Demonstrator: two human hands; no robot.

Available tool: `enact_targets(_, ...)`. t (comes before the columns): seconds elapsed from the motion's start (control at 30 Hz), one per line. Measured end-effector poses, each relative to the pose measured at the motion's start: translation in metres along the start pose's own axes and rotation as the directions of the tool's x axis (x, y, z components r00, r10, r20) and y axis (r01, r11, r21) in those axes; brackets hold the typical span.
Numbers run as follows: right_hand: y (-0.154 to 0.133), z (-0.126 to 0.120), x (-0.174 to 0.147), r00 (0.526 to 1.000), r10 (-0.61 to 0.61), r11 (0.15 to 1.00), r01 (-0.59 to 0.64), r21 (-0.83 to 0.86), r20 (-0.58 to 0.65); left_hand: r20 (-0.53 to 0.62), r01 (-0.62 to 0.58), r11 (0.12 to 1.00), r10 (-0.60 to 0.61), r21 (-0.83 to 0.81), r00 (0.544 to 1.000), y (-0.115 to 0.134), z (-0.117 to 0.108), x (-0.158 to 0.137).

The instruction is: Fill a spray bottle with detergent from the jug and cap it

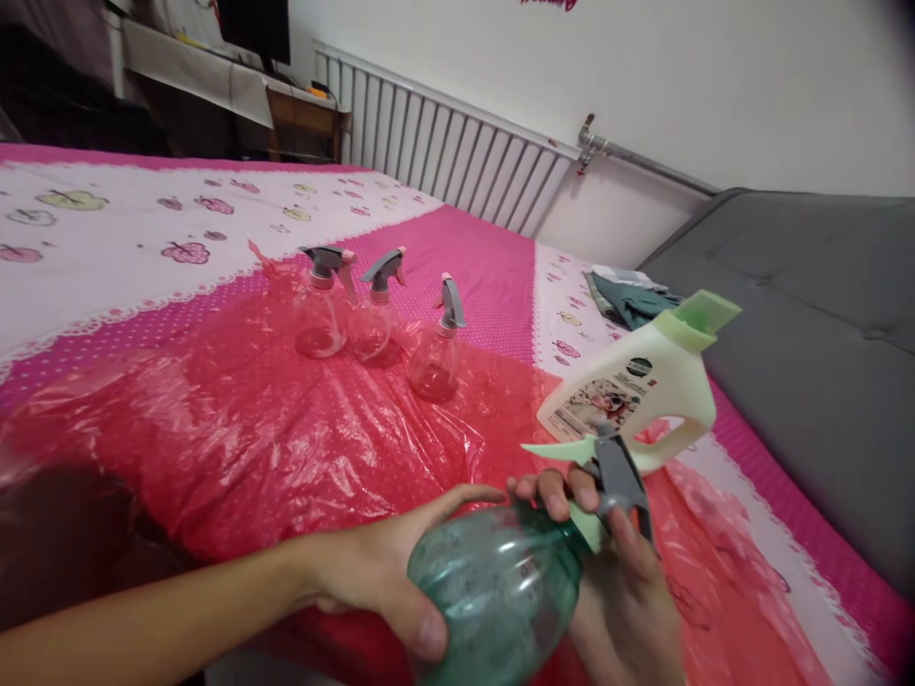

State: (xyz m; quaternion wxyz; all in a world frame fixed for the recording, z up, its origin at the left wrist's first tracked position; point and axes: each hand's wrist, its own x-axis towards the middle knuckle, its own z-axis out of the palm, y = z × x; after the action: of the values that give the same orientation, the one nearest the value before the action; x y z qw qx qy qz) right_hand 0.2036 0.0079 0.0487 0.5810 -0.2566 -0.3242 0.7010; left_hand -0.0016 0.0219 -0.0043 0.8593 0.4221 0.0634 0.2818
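A green, see-through spray bottle (500, 591) lies tilted between my hands at the lower middle, its neck toward the right. My left hand (390, 572) is wrapped round the bottle's body, thumb on the near side. My right hand (607, 562) has its fingers closed on the grey and light-green spray head (619, 476) at the bottle's neck. Whether the head is screwed tight I cannot tell. Just beyond my right hand stands a cream detergent bottle (636, 391) with a light-green cap and a handle.
Three clear spray bottles with grey heads, a left one (321, 319), a middle one (376, 329) and a right one (435, 367), stand on a red plastic sheet (286, 448) over the bed. Folded clothes (636, 300) lie by the grey headboard (801, 286). A radiator (443, 124) lines the wall.
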Motion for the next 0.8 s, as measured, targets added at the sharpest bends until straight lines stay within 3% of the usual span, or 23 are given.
enact_targets(0.07, 0.004, 0.003, -0.002, 1.000, 0.014, 0.999, -0.014, 0.030, 0.009, 0.002, 0.048, 0.999, -0.048, -0.006, 0.999, -0.002, -0.001, 0.000)
enact_targets(0.13, 0.002, 0.001, -0.004, 0.999, -0.007, 1.000, 0.006, -0.009, -0.037, -0.067, 0.068, 0.998, -0.067, 0.013, 0.995, -0.007, -0.002, -0.001)
enact_targets(0.2, -0.008, -0.002, -0.006, 0.980, -0.152, 0.984, 0.137, -0.118, -0.128, -0.190, 0.040, 0.995, -0.022, 0.090, 0.982, -0.007, -0.003, -0.002)
enact_targets(0.27, -0.026, -0.006, -0.008, 0.920, -0.330, 0.933, 0.283, -0.223, -0.214, -0.331, 0.024, 0.959, 0.074, 0.283, 0.941, 0.001, -0.004, -0.003)
enact_targets(0.33, -0.047, -0.007, -0.010, 0.870, -0.368, 0.929, 0.329, -0.170, -0.328, -0.438, 0.079, 0.831, 0.208, 0.551, 0.874, 0.017, -0.006, -0.006)
enact_targets(0.4, -0.063, -0.007, -0.011, 0.821, -0.382, 0.924, 0.355, -0.145, -0.424, -0.450, 0.155, 0.628, 0.343, 0.763, 0.825, 0.037, -0.009, -0.008)
enact_targets(0.5, -0.069, -0.007, -0.010, 0.765, -0.451, 0.892, 0.373, -0.255, -0.461, -0.346, 0.212, 0.344, 0.394, 0.915, 0.852, 0.056, -0.017, -0.012)
enact_targets(0.6, -0.057, -0.011, -0.006, 0.791, -0.394, 0.918, 0.316, -0.239, -0.468, -0.238, 0.224, 0.080, 0.345, 0.971, 0.908, 0.057, -0.026, -0.013)
enact_targets(0.67, -0.048, -0.014, -0.003, 0.805, -0.405, 0.901, 0.272, -0.338, -0.433, -0.179, 0.209, -0.080, 0.283, 0.975, 0.942, 0.052, -0.029, -0.013)
enact_targets(0.73, -0.042, -0.016, -0.001, 0.848, -0.397, 0.854, 0.200, -0.481, -0.351, -0.153, 0.185, -0.137, 0.216, 0.973, 0.964, 0.048, -0.031, -0.013)
enact_targets(0.8, -0.040, -0.017, -0.002, 0.904, -0.296, 0.877, 0.130, -0.462, -0.307, -0.158, 0.177, -0.098, 0.175, 0.979, 0.972, 0.048, -0.030, -0.013)
